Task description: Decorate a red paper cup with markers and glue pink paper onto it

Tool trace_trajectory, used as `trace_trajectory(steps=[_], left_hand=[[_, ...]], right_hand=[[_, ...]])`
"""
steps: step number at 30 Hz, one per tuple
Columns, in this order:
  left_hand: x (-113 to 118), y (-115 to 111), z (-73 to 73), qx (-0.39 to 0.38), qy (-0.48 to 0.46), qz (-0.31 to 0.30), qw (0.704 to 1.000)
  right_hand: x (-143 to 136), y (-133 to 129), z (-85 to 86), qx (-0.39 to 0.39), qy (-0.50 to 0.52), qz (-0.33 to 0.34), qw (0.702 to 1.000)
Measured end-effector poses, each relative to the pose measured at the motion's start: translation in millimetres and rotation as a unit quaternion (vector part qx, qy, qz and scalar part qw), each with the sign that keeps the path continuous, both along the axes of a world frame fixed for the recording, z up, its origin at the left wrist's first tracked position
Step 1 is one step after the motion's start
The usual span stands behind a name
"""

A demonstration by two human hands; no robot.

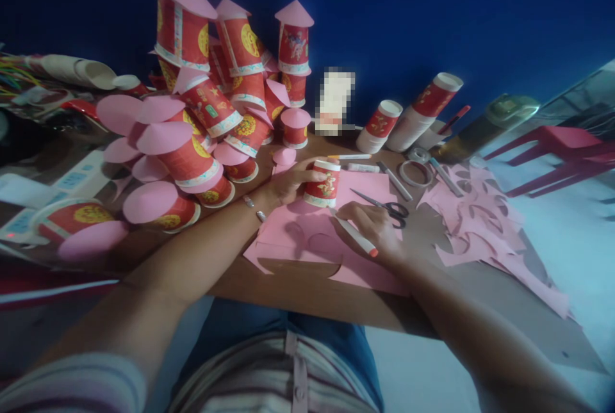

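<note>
A red paper cup (323,186) with a pale patterned rim stands upside down over pink paper (293,234), and my left hand (293,184) is closed around its left side. Close to the cup's lower right edge, my right hand (368,224) grips a white marker (356,235) with an orange-red end. The marker's tip points at the cup's rim; whether it touches cannot be made out. Scissors (391,209) lie just beyond my right hand, partly hidden by it. Curved cutouts show in the pink paper below the cup.
Several red cups with pink cone roofs (185,163) are piled at left. Stacked cups (423,115) lean at the back right, near a tape roll (416,173). Pink scraps (485,214) cover the table's right side. A pink-red stool (562,147) stands beyond.
</note>
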State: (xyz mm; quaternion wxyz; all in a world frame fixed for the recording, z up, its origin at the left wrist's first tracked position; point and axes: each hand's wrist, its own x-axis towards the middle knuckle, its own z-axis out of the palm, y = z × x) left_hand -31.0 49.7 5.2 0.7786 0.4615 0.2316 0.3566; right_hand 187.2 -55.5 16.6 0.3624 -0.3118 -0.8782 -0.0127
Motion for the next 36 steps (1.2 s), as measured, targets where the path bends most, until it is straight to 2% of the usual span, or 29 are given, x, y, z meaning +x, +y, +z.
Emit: trace_trajectory(steps=[13, 19, 26, 36], left_hand=[[0.3, 0.9, -5.3, 0.014, 0.001, 0.013, 1.000], [5.5, 1.0, -7.4, 0.041, 0.025, 0.043, 0.998], [3.9, 0.6, -4.1, 0.023, 0.017, 0.027, 0.999], [2.8, 2.2, -5.7, 0.008, 0.017, 0.021, 1.000]], right_hand=[[-3.3, -0.4, 2.7, 0.012, -0.010, 0.016, 1.000], [-4.0, -0.6, 1.5, 0.022, -0.007, 0.010, 1.000], [0.3, -0.3, 0.7, -0.002, -0.001, 0.006, 1.000], [-1.1, 0.4, -1.8, 0.014, -0.010, 0.013, 1.000]])
